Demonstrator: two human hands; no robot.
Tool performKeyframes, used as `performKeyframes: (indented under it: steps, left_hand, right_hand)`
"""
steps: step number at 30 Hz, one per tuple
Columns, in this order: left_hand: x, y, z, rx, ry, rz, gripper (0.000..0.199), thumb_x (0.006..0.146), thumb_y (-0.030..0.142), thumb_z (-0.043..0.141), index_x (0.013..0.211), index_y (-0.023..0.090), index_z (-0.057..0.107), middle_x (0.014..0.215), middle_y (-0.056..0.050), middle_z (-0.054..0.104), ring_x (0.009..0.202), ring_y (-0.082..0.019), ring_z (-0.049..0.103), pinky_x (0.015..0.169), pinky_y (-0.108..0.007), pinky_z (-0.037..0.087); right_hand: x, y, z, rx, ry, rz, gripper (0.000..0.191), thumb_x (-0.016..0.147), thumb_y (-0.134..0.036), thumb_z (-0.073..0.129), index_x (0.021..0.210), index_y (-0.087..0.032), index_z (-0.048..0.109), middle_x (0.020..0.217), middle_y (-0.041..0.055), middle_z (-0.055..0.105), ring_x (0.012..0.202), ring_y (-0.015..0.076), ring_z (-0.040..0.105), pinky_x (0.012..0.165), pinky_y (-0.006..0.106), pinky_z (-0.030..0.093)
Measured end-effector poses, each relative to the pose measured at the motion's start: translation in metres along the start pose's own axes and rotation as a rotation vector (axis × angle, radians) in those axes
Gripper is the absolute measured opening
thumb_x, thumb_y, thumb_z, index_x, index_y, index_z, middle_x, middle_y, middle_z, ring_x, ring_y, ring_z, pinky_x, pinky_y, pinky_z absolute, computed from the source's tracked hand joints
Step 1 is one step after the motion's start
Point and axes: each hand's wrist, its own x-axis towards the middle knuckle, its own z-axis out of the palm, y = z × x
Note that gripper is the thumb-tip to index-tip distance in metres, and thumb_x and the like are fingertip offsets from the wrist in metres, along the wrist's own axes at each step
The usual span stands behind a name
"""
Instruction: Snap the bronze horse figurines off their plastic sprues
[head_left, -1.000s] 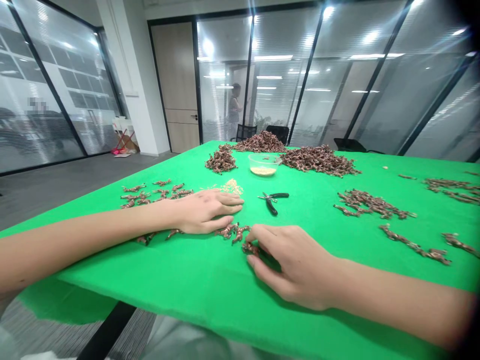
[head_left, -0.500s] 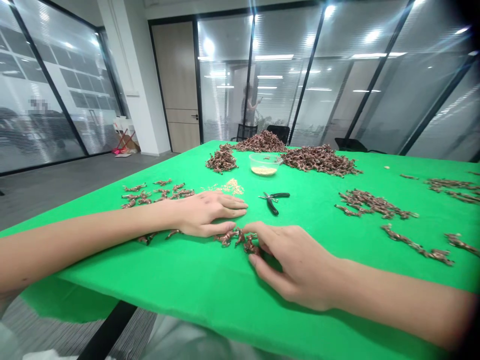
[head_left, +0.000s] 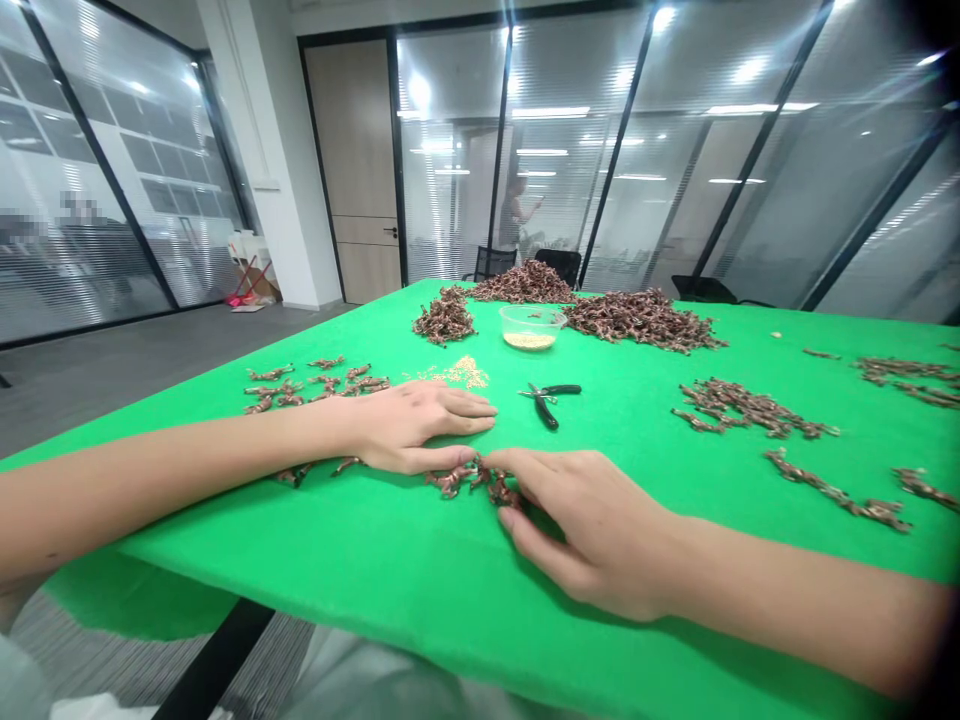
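Observation:
My left hand (head_left: 420,425) lies flat, palm down, on the green cloth (head_left: 360,600), fingers stretched out. Its thumb touches a small group of shiny copper-brown figure-like pieces (head_left: 450,482). My right hand (head_left: 592,525) is curled at the right end of that group, with a brown piece (head_left: 501,490) between its thumb and forefinger. The lower fingers of that hand are partly hidden. More brown pieces (head_left: 289,395) are scattered behind my left forearm, and a few stick out in front of it. Black-handled pliers (head_left: 549,405) rest open beyond my hands.
A clear plastic tub (head_left: 531,325) holds pale grains, with loose grains (head_left: 465,372) spilled nearby. Large heaps of brown pieces (head_left: 641,320) stand at the back. Smaller rows (head_left: 750,408) lie to the right. Chairs (head_left: 495,262) stand behind the table; a person (head_left: 517,212) shows through the glass.
My hands and the brown pieces look almost the same; the view has shifted very slightly. Behind the glass, the person has moved a little to the right.

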Motion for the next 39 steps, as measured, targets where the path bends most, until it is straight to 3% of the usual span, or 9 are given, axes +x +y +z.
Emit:
performKeyframes:
  steps: [4, 12, 25, 31, 39]
  left_hand:
    - [0.0005, 0.0001, -0.0008, -0.009, -0.01, -0.004, 0.053, 0.101, 0.041, 0.047, 0.145, 0.011, 0.052, 0.15, -0.017, 0.049, 0.143, -0.031, 0.045, 0.121, -0.042, 0.035]
    - [-0.0002, -0.0012, -0.0012, -0.022, -0.005, 0.0, 0.056, 0.099, 0.042, 0.051, 0.145, 0.01, 0.052, 0.151, -0.018, 0.048, 0.141, -0.033, 0.046, 0.121, -0.043, 0.035]
    - [0.0004, -0.0007, 0.0008, 0.001, 0.022, 0.011, 0.054, 0.099, 0.04, 0.051, 0.143, 0.008, 0.055, 0.149, -0.019, 0.051, 0.14, -0.032, 0.048, 0.12, -0.043, 0.037]
    - [0.0008, -0.0002, 0.0002, -0.001, 0.02, -0.007, 0.052, 0.099, 0.04, 0.051, 0.14, 0.008, 0.057, 0.148, -0.019, 0.051, 0.14, -0.032, 0.048, 0.119, -0.043, 0.038]
    - [-0.0004, 0.0011, 0.0008, 0.022, 0.028, -0.039, 0.055, 0.098, 0.041, 0.051, 0.139, 0.005, 0.058, 0.147, -0.02, 0.052, 0.138, -0.033, 0.05, 0.118, -0.043, 0.039]
  right_hand:
    - [0.0001, -0.0006, -0.0017, 0.015, 0.017, -0.014, 0.04, 0.098, -0.024, 0.046, 0.136, -0.014, 0.044, 0.098, 0.0077, 0.069, 0.076, 0.0203, 0.06, 0.068, 0.032, 0.039]
    - [0.0002, 0.002, 0.0001, 0.003, 0.049, -0.066, 0.036, 0.098, -0.023, 0.046, 0.133, -0.016, 0.05, 0.101, 0.0097, 0.07, 0.084, 0.0218, 0.064, 0.073, 0.032, 0.042]
    - [0.0005, 0.001, 0.0011, -0.018, 0.006, -0.028, 0.018, 0.1, -0.026, 0.042, 0.11, -0.017, 0.053, 0.097, 0.0078, 0.067, 0.079, 0.0212, 0.061, 0.069, 0.034, 0.037]
    - [0.002, 0.0008, 0.0008, -0.03, -0.01, 0.009, 0.012, 0.096, -0.019, 0.04, 0.101, -0.017, 0.051, 0.081, 0.0042, 0.061, 0.064, 0.0185, 0.05, 0.063, 0.033, 0.031]
    - [0.0007, 0.0007, 0.0019, -0.027, -0.008, 0.01, 0.004, 0.096, -0.02, 0.04, 0.093, -0.02, 0.043, 0.078, 0.0014, 0.055, 0.062, 0.0165, 0.041, 0.06, 0.033, 0.024]
